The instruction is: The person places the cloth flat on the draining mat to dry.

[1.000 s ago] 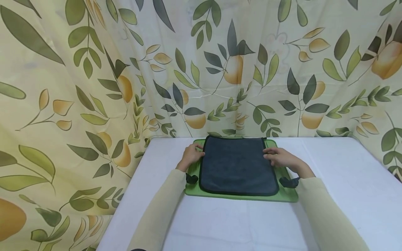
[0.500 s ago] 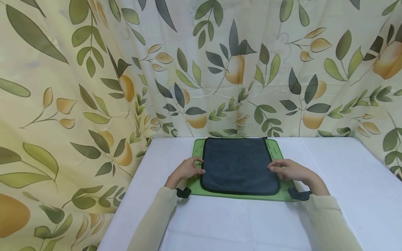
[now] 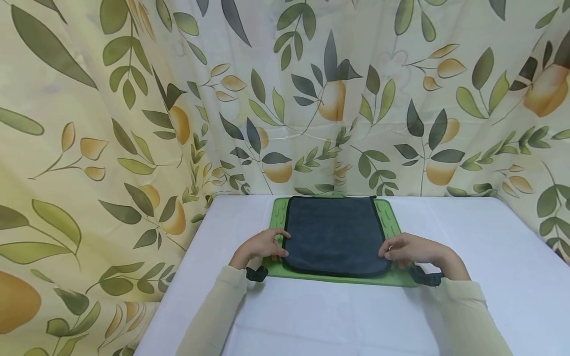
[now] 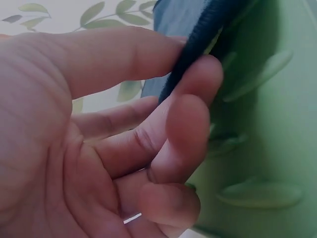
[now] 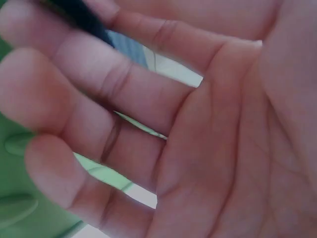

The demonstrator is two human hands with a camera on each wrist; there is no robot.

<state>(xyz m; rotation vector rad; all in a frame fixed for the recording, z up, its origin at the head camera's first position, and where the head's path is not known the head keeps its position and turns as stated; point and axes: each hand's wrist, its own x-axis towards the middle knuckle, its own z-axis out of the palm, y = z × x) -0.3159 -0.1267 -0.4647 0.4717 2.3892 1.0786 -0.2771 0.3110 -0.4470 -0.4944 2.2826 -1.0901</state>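
Note:
A dark grey cloth (image 3: 334, 235) with black edging lies flat on a green mat (image 3: 392, 217) in the head view. My left hand (image 3: 262, 245) is at the cloth's near left corner. In the left wrist view its thumb (image 4: 114, 54) and a finger pinch the black hem (image 4: 198, 44) above the ribbed mat (image 4: 267, 148). My right hand (image 3: 409, 249) is at the near right corner. The right wrist view shows the dark hem (image 5: 81, 17) caught between its thumb and top finger, with the other fingers loosely curled.
The mat sits on a white table (image 3: 467, 237) that runs on to the right and toward me. A leaf-printed curtain (image 3: 133, 123) closes off the back and left. Black straps (image 3: 256, 273) wrap both wrists.
Both hands have slid back toward me along the cloth's side edges, from the middle to the near corners. The cloth still lies flat.

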